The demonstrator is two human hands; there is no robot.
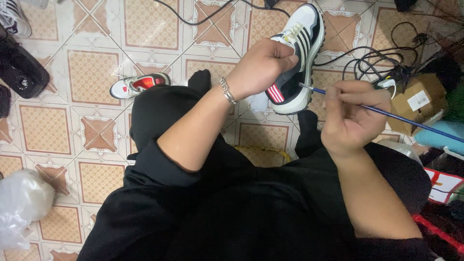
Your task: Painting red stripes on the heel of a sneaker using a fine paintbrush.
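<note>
White, black-striped mesh sneaker, light and soft-sided, is being clamped by the left hand; beside it, the right hand is pinching a thin blue brush.

At your right, a brown cardboard box sits on the floor just beside the tangle of black cables. It carries a small white rectangular label on its upper face. Left of the box, far across the floor, lies a crumpled clear plastic bag.

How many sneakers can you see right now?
3. One white sneaker with black stripes is held in the left hand; a white and red one lies on the floor tiles; part of another shows at the top left corner. More may be hidden.
</note>
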